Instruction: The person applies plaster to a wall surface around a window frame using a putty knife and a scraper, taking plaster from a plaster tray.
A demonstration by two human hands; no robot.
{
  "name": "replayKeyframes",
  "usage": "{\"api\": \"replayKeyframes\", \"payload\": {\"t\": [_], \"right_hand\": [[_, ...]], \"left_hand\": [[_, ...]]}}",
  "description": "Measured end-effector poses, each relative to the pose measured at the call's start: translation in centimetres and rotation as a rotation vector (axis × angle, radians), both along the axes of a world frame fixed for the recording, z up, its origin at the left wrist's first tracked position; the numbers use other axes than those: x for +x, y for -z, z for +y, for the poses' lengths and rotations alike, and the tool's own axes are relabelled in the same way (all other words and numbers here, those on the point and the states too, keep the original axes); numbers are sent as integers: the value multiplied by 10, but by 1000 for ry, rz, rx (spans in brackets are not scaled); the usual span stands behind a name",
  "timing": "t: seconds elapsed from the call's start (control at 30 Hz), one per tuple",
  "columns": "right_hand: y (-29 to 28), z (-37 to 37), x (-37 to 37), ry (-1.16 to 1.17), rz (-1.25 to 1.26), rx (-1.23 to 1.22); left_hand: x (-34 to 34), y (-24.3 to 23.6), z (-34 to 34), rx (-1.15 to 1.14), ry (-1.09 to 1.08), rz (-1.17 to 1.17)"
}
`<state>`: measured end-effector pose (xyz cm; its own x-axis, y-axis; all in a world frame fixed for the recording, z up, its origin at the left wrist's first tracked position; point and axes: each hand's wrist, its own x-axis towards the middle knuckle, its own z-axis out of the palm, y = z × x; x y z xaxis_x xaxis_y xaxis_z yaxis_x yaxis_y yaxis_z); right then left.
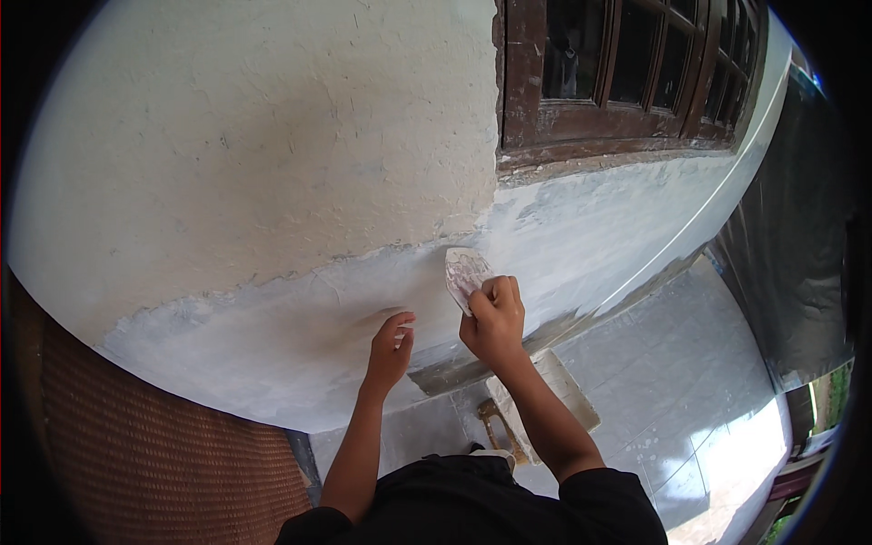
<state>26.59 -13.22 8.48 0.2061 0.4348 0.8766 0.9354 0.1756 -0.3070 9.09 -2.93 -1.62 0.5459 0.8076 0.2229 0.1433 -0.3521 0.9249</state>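
My right hand (494,320) grips a scraper (464,272), pointing toward eleven o'clock; my left hand (390,352), loosely open, is at eight o'clock from it, near the wall (272,336).

The things are carried by a floor (636,363), which is covered with grey, smooth tiles. The joints between the tiles can be seen as thin lines, and they are bent by the wide lens. Some small whitish spots are scattered over the tiles. At the right side, the floor is strongly lit, and a bright white patch of light (740,445) is shown there. Above the floor, a pale rectangular tray (574,392) is seen, partly covered by the right forearm (545,413). Just beside its left edge, a yellowish-brown stand (491,420) is placed on the tiles. Whether the tray is supported by this stand cannot be told.
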Motion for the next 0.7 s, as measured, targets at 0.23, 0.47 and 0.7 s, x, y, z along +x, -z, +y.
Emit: {"api": "replayKeyframes", "payload": {"t": [0.23, 0.47, 0.7], "right_hand": [[-66, -21, 36, -228, 197, -55], [-108, 3, 59, -303, 74, -101], [-120, 29, 66, -315, -28, -109]], "left_hand": [[6, -6, -4, -9, 16, 27], [15, -15, -12, 9, 10, -15], [11, -16, -15, -22, 12, -27]]}}
